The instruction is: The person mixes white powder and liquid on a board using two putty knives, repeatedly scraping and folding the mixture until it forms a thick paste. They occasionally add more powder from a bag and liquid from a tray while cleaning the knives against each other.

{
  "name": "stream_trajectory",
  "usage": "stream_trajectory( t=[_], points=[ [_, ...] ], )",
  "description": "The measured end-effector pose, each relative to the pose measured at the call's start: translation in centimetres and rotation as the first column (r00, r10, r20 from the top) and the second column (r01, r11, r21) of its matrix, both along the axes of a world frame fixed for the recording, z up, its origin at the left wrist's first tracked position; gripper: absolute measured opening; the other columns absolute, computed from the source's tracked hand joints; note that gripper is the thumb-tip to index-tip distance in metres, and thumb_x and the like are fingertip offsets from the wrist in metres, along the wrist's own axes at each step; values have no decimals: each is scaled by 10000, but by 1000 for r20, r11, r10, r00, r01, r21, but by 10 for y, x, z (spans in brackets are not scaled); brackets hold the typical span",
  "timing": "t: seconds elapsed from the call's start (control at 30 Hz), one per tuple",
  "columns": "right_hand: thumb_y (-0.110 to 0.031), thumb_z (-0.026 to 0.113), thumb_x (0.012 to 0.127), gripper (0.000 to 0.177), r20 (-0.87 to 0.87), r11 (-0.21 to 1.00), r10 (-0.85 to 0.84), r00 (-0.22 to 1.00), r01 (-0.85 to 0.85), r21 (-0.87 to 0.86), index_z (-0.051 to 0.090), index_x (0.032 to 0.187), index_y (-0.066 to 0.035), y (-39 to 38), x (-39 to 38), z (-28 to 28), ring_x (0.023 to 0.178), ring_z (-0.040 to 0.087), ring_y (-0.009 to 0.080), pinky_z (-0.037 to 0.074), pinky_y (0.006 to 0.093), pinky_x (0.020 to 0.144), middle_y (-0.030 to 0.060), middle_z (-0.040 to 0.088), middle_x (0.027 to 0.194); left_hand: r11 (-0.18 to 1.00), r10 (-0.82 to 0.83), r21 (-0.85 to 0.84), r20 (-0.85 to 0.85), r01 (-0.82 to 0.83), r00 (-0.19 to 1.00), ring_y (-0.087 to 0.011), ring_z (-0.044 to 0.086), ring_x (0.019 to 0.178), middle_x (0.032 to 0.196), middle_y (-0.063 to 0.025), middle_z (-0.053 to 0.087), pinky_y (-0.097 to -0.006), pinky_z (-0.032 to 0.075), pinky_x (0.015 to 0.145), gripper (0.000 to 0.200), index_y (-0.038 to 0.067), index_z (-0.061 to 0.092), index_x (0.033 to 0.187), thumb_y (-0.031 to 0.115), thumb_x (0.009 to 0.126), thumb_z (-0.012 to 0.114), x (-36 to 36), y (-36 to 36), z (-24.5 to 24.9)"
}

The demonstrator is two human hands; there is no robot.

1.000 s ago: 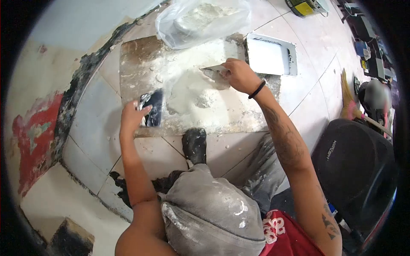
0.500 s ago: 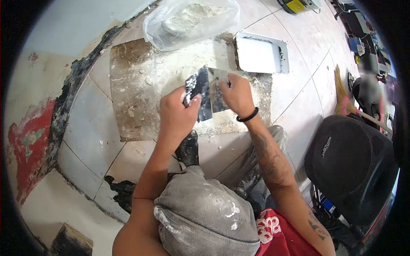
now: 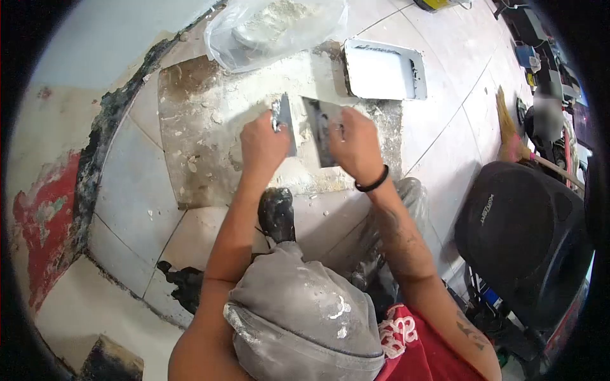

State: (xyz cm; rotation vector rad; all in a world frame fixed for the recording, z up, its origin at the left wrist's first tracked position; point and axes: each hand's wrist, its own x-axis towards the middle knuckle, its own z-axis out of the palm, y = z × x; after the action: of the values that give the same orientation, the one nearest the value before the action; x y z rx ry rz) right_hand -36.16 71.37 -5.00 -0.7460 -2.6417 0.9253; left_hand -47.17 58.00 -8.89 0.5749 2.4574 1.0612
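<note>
My left hand (image 3: 264, 149) is closed round a flat scraper blade (image 3: 288, 127) with white paste near its top. My right hand (image 3: 357, 147) grips a second, wider dark blade (image 3: 321, 130), which is slightly blurred. A small gap separates the two blades. Both are held over a worn board (image 3: 190, 152) smeared with white compound. Beyond the hands lie an open plastic bag (image 3: 276, 32) of pale powder and, to its right, a rectangular tray (image 3: 420, 76) with white liquid or paste.
A black speaker (image 3: 515, 228) stands at the right, with a broom (image 3: 506, 127) behind it. At the left is a wall (image 3: 47, 216) with peeling red paint. My knee in grey fabric (image 3: 305, 305) and a dark boot (image 3: 277, 213) are below the board.
The two blades have moved apart from near contact. My left blade now shows more edge-on, and my right hand has shifted slightly right and down. The view has tilted a little.
</note>
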Motion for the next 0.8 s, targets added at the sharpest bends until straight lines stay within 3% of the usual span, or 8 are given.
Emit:
stream_trajectory(
  t=[0.03,0.07,0.23,0.33,0.5,0.57,0.63,0.8],
  points=[
    [-41,614,789,152,-78,985,58,995,-44,169,539,890,44,13,13,-4,730,564,426,456,476,650,227,573,829,999,13,52,56,-16,998,-366,636,639,668,-208,634,-433,490,663,170,-38,624,852,124,804,641,-4,-5,-5],
    [-40,635,781,224,94,989,61,994,-73,129,532,971,21,22,21,-5,744,564,430,459,486,656,200,588,910,993,28,108,108,-40,994,-352,636,628,671,-199,637,-424,490,655,178,-39,627,873,126,808,644,-8,-10,-7],
    [-20,600,736,158,196,860,298,934,-352,369,591,887,-66,30,39,-24,893,563,265,444,382,742,78,553,911,988,-36,152,-24,39,999,-339,627,618,694,-193,636,-400,478,632,206,-10,637,955,128,806,671,-15,-17,21],
    [-56,610,708,124,51,782,455,889,-426,454,604,829,-84,24,37,-35,872,515,218,402,360,774,43,522,890,985,-169,27,-76,171,983,-184,626,648,748,-170,672,-322,488,650,232,-22,659,1007,106,816,685,-10,-13,50],
    [-136,652,667,73,-139,744,577,805,-448,496,616,725,-110,10,19,-35,815,499,201,380,364,735,14,502,830,881,-468,-152,-134,448,874,-421,607,721,755,-214,640,-471,478,659,246,80,653,1012,111,769,656,9,1,65],
    [-136,653,665,79,-155,744,583,798,-447,496,618,731,-110,9,19,-31,804,494,198,378,368,729,11,499,822,867,-490,-204,-180,455,853,-417,614,726,758,-216,640,-469,479,665,230,79,650,1010,119,784,647,7,5,48],
    [-127,654,675,75,-189,760,567,801,-422,494,617,738,-107,8,16,-21,796,499,204,387,360,719,17,509,819,881,-455,-229,-169,415,874,-409,621,724,754,-215,641,-460,483,668,215,78,650,1006,129,798,645,-2,6,38],
    [-107,642,726,111,53,821,468,882,-456,343,607,830,-86,10,30,-15,821,555,223,492,348,643,59,528,867,980,-191,-84,-171,179,967,-339,654,692,734,-192,653,-411,493,669,192,51,653,974,160,817,678,-31,-6,22]
  ],
)
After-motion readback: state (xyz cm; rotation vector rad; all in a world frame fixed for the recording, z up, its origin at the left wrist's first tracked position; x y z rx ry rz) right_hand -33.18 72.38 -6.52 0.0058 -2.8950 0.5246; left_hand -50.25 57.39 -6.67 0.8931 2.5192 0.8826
